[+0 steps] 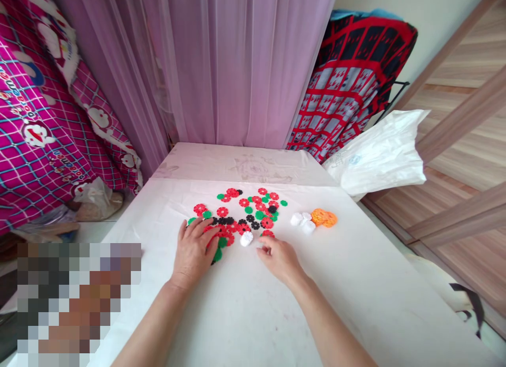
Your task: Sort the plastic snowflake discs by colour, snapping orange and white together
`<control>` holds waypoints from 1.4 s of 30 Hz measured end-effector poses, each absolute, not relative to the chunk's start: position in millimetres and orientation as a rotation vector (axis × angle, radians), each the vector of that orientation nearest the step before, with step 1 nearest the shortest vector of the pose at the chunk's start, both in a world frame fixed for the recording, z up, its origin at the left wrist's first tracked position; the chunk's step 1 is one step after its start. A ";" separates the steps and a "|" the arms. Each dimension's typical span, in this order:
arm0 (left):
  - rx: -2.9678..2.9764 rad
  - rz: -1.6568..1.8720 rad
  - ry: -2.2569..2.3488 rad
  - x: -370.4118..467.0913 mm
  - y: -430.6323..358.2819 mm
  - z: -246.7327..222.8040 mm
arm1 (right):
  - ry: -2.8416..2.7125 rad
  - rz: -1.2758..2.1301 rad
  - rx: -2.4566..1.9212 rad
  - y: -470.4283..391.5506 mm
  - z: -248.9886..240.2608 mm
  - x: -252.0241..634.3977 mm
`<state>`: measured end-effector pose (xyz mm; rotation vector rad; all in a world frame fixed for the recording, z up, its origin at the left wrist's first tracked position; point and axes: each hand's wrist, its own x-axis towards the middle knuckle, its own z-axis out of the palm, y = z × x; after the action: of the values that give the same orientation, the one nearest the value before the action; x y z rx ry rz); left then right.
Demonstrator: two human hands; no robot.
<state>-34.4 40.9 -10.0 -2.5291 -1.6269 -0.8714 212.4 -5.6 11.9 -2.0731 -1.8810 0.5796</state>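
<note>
My left hand lies palm down with its fingers spread over red, black and green flower-shaped discs on the white-covered table. Some of the discs are hidden beneath its fingers. Between my two hands sits a small group of white discs. My right hand is just right of these, its fingers curled and the thumb near the index finger; what they hold, if anything, is too small to make out. A red disc shows just beyond its fingertips.
More white discs and a cluster of orange discs lie to the right. A white plastic bag hangs by the table's right edge. Purple curtains stand behind the table, and patterned cloths hang on both sides.
</note>
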 end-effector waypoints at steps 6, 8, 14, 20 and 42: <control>-2.640 -0.675 -1.584 -2.2 20.3 -14.5 | -1.951 0.402 -2.048 -13.0 3.0 197.6; -2.625 -0.681 -1.598 1.6 18.8 -16.9 | -1.925 0.413 -2.058 -10.3 4.2 193.4; -2.568 -0.756 -1.688 -7.2 24.4 -16.4 | -1.780 0.333 -2.114 -0.1 3.4 177.6; -2.359 -0.882 -1.962 -38.3 38.7 -18.4 | -1.716 0.262 -2.240 2.6 4.8 164.5; -2.382 -0.925 -2.008 -42.5 43.0 -25.2 | -1.693 0.233 -2.239 6.6 -4.8 177.3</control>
<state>-42.5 43.0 -25.2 -2.3825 -2.0081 -0.9254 177.3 6.6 -4.8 -2.2390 -1.6934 0.2332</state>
